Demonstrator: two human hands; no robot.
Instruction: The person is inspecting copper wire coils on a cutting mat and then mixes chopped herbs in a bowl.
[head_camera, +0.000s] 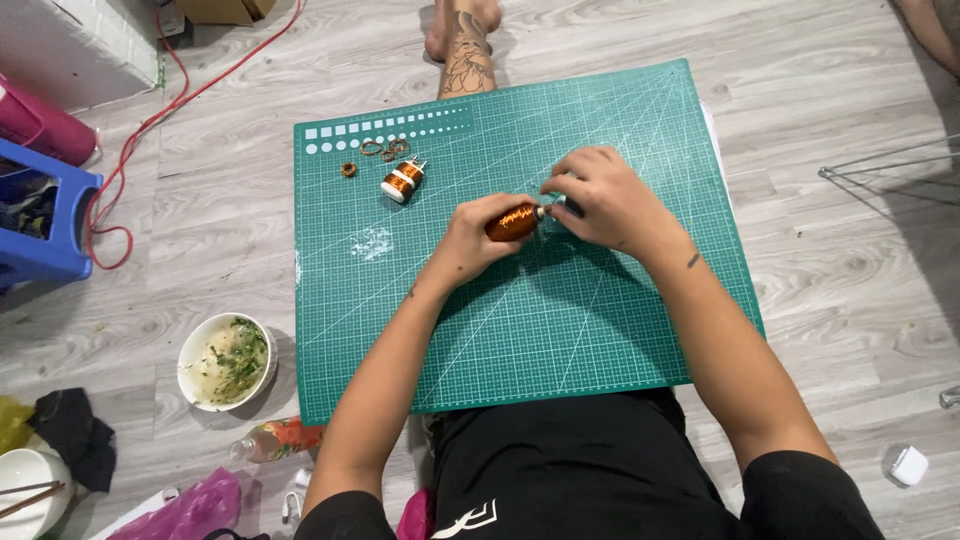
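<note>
One view only, from your head. Your left hand (472, 238) wraps closed around a copper coil (514, 221), held just above the green mat (560, 330). Your right hand (605, 200) pinches at the coil's metal tip, fingers curled; what they grasp is hidden. The coil looks small, light and stiff, its fine wire likely fragile: grip the wound body, not loose strands. A second coil (403, 181) lies nearby.

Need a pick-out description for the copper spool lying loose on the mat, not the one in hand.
Start at the green cutting mat on the wood floor and go to its upper-left area, below the printed white squares. The loose spool lies tilted there, wound with copper wire, white ends. Unlike the spool in the left hand, nothing touches it; the nearby copper rings are far smaller.
</note>
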